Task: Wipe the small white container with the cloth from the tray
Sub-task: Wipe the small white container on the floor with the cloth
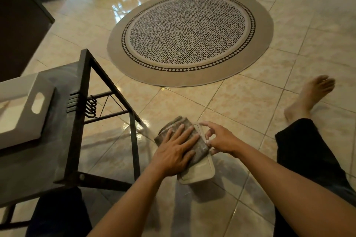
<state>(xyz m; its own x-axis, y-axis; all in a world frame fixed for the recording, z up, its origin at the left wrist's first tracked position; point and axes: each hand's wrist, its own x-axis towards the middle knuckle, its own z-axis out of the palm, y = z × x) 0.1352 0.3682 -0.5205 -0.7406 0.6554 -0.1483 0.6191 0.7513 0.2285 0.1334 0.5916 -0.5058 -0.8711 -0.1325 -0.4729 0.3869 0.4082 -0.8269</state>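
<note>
A single head-worn camera is looking forward and steeply down from a seated person's height, sitting close above the left hand [176,151] and right hand [221,140] near the lower middle. It is facing across the tiled floor [240,106], taking in the round rug [190,36] farther off, with wide-angle bending at the edges.

The small white container [200,171] — rectangular with rounded corners — lies flat on the tiled floor, its long axis running toward 11 o'clock. The cloth [200,145], a folded grey-brown piece, covers its upper left part. The white tray [23,113] sits well apart at 9 o'clock — on a dark table
</note>
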